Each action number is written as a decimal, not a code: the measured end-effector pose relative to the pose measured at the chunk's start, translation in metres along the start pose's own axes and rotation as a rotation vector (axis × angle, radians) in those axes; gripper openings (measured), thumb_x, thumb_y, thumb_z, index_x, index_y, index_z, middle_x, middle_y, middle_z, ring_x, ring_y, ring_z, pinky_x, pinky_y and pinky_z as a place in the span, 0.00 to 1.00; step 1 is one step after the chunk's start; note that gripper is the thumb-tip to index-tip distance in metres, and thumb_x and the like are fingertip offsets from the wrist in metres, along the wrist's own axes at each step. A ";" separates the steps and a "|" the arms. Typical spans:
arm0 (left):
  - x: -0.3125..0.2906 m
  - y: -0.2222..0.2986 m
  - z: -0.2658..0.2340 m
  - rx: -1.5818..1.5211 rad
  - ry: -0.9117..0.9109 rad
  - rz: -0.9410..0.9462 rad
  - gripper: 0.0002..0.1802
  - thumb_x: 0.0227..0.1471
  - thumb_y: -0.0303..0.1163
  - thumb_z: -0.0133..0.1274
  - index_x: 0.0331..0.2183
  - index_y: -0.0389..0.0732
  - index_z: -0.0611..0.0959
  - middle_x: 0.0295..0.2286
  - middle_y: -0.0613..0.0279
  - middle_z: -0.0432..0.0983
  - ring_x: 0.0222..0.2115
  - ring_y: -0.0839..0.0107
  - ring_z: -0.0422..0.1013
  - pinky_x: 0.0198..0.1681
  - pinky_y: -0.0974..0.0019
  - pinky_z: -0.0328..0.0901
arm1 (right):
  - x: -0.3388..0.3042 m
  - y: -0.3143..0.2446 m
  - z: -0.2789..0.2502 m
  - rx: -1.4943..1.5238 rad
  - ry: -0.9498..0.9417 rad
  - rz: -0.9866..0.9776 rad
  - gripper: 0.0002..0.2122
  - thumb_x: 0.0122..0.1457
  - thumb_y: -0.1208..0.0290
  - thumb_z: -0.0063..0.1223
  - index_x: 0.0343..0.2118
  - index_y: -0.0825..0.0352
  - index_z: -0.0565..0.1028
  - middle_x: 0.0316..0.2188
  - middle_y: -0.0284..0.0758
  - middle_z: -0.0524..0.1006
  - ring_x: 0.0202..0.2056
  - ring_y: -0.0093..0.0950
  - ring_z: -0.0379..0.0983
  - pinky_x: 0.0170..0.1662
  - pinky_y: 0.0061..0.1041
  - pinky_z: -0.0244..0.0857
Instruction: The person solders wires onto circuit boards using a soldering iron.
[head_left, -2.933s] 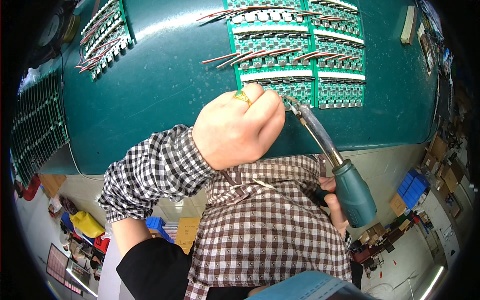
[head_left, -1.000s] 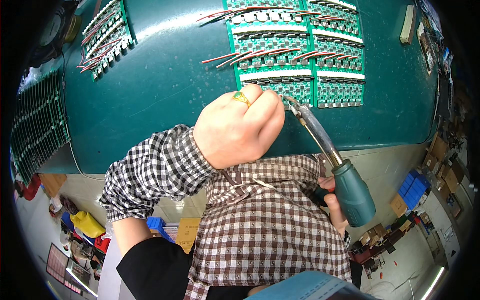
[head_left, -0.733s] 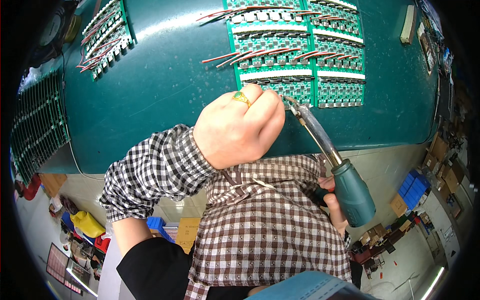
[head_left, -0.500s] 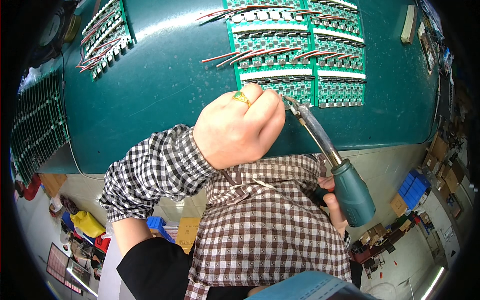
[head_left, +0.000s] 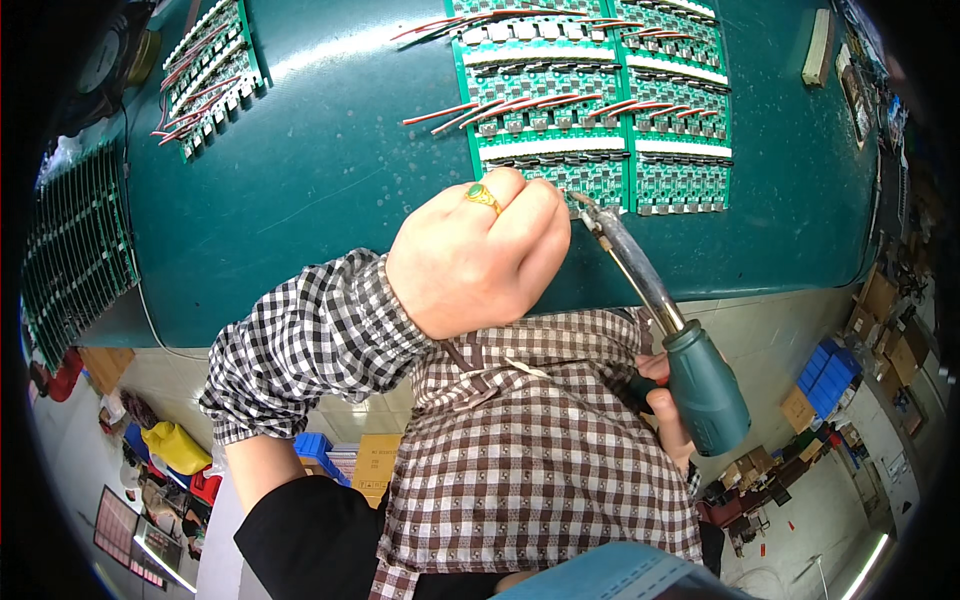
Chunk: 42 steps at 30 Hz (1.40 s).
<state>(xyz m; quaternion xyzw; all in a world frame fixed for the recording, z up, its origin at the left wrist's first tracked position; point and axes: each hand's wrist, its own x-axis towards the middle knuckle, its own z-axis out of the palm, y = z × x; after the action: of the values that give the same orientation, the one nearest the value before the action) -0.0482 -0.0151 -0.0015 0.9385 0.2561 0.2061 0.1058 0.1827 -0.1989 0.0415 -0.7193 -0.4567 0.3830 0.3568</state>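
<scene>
At the left, a smaller group of wired boards [head_left: 212, 90] was set well apart from the hands. Nearer the middle, the left hand [head_left: 480, 255] was curled, knuckles up, over the near edge of the green circuit boards [head_left: 545, 85]; its fingertips were hidden, so whether anything was pinched could not be told. The boards were laid beyond both hands, their rows running crosswise. At the right, the soldering iron [head_left: 705, 380] was grasped by its handle in the right hand [head_left: 674, 424] — its long axis slanted away and leftward, its tip held just beside the left fingers.
</scene>
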 end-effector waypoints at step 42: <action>0.004 -0.022 -0.047 0.029 0.211 -0.324 0.18 0.41 0.16 0.63 0.39 0.37 0.86 0.32 0.60 0.78 0.31 0.60 0.76 0.35 0.62 0.71 | 0.126 0.072 -0.038 1.063 0.149 -0.023 0.26 0.68 0.44 0.51 0.48 0.69 0.70 0.29 0.30 0.73 0.32 0.24 0.72 0.34 0.27 0.76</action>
<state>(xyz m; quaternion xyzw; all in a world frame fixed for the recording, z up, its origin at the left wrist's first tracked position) -0.0753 0.0096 0.0348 0.8595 0.4164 0.2800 0.0968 0.2806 -0.1117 -0.0319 -0.4595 -0.1813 0.5055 0.7074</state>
